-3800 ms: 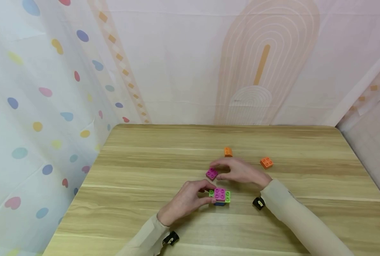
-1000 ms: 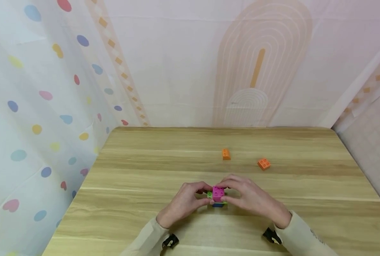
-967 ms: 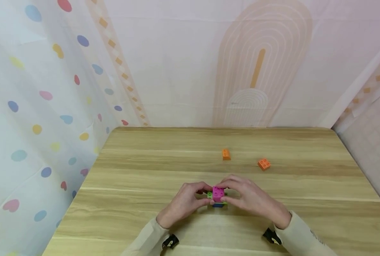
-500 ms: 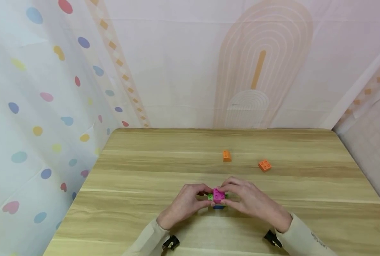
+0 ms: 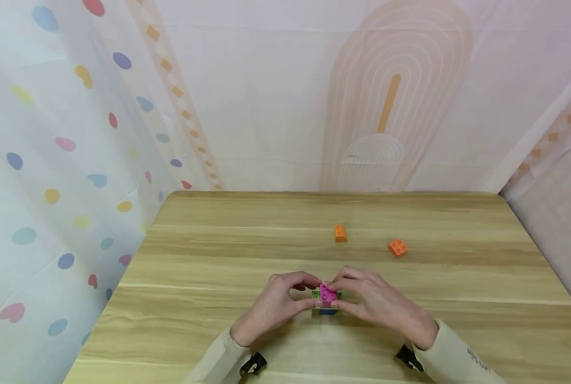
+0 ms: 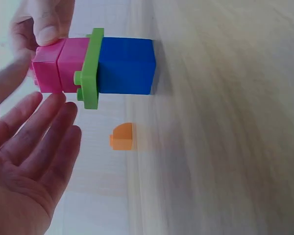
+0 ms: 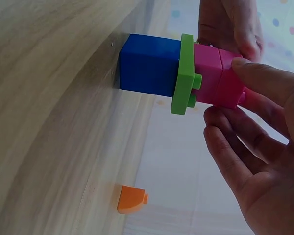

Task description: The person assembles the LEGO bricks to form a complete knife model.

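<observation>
A stack of toy building bricks stands on the table between my hands. In the left wrist view, a blue block (image 6: 125, 66) is at its base, under a thin green plate (image 6: 91, 68) with studs at its ends. A lower pink brick (image 6: 72, 58) sits on the plate, topped by an upper pink brick (image 5: 328, 294). My right hand (image 5: 379, 301) pinches the upper pink brick between thumb and fingers. My left hand (image 5: 277, 303) holds the pink bricks from the other side, thumb in front and fingers behind. Fingers partly cover the studs.
Behind the stack, an orange brick with a curved side (image 5: 340, 233) lies on the wooden table (image 5: 208, 256). A square orange brick (image 5: 398, 248) is farther right. Patterned curtains (image 5: 266, 106) rise at the table's back and left side.
My right hand took the loose pink brick from the table and brought it onto the stack, atop the other pink brick. Over the last second, the hands have barely shifted.
</observation>
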`<state>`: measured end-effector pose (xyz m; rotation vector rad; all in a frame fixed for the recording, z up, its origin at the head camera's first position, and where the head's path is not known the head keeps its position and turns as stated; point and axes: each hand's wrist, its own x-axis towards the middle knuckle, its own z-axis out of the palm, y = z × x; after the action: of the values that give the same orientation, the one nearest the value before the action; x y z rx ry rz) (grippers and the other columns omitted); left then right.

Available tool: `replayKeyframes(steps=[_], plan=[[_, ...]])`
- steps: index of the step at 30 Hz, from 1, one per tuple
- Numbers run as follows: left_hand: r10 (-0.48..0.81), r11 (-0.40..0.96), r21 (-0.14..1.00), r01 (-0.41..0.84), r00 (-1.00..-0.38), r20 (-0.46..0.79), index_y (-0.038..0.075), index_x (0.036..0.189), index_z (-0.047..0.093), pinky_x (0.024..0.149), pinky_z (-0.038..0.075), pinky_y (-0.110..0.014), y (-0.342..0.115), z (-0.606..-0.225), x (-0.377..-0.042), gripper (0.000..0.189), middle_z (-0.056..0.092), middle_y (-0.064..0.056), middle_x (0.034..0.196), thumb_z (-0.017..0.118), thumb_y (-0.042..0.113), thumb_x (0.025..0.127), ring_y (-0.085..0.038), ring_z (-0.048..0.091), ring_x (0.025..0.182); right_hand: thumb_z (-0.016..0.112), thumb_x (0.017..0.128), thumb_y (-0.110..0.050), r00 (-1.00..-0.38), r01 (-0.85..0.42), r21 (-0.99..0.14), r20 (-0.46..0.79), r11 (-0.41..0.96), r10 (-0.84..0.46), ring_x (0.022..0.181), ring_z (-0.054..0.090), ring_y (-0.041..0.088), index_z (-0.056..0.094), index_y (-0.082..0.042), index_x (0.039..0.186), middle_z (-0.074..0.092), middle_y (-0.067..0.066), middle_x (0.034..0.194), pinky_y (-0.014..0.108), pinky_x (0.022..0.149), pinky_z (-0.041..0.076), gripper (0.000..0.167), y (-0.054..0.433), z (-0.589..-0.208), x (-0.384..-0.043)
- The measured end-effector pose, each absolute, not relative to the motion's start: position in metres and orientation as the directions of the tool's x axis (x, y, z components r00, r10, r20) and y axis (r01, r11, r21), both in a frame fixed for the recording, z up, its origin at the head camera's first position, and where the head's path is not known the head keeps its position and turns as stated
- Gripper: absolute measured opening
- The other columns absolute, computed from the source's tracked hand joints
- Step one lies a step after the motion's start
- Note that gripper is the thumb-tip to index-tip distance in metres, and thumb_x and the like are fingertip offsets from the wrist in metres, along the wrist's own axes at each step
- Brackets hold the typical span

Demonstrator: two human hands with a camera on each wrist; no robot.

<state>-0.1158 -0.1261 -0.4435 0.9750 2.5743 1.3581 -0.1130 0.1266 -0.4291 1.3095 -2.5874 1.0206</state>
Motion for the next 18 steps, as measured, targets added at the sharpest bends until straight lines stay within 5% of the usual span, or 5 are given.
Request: replayKeyframes(steps=[12, 18], plan=[[0.602, 0.375, 0.739, 0.559, -0.753, 0.265, 0.009, 0.108, 0.075, 0.091, 0.058, -0.027, -0.1277, -0.4376, -0.1159, 0.020, 0.077, 0.000, 0.110, 0.082, 0.013, 0.090, -0.013, 0.071, 0.100, 0.084, 0.086, -0.010, -0.587, -0.782, -0.534, 0.462, 0.320, -0.665, 0.091, 0.069, 0.010, 0.076, -0.006, 0.113, 0.069, -0.004, 0.106, 0.025, 0.077, 0.061, 0.028, 0.1225, -0.4381, -0.1131], [0.606, 0.355, 0.732, 0.581, -0.739, 0.293, 0.006, 0.110, 0.074, 0.092, 0.058, -0.026, -0.1253, -0.4425, -0.1161, 0.023, 0.076, -0.004, 0.113, 0.082, 0.010, 0.089, -0.016, 0.072, 0.103, 0.083, 0.089, -0.014, -0.644, -0.726, -0.596, 0.415, 0.342, -0.643, 0.094, 0.069, 0.010, 0.077, -0.011, 0.115, 0.069, -0.006, 0.108, 0.030, 0.079, 0.062, 0.027, 0.1258, -0.4393, -0.1140]])
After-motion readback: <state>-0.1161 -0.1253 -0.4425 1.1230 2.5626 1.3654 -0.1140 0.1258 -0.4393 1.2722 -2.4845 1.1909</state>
